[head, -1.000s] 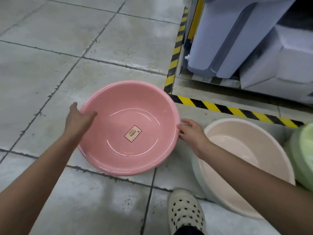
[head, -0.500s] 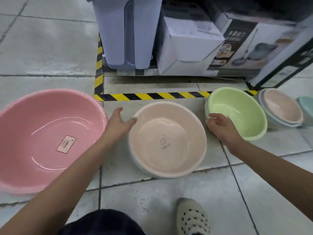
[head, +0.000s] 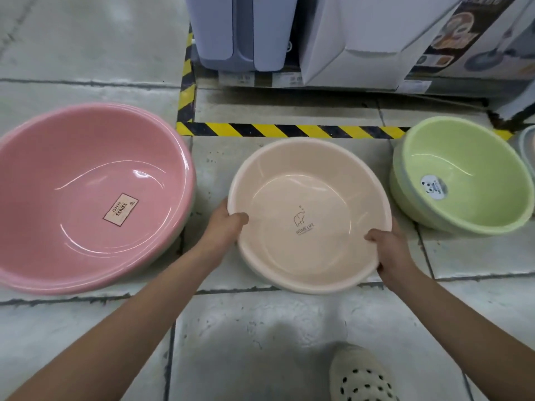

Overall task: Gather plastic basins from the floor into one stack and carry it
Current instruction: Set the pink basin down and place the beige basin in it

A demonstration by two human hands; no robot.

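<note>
The person stoops over the beige basin (head: 307, 198), which is on the tiled floor (head: 260, 342) or just clear of it (I cannot tell which). The left hand (head: 224, 224) grips its near-left rim, thumb hooked inside and fingers out of sight beneath. The right hand (head: 388, 250) clamps the near-right rim the same way. To the left of the beige basin lies the larger pink basin (head: 86, 183), and to its right the green basin (head: 463, 175). Both are apart from it. The sensible move seems to be to lift the beige one level, swing it left and lower it centred into the pink basin, so it nests rather than perches. With both grips on the near side the far edge may dip, so hands set further round would steady it.
</note>
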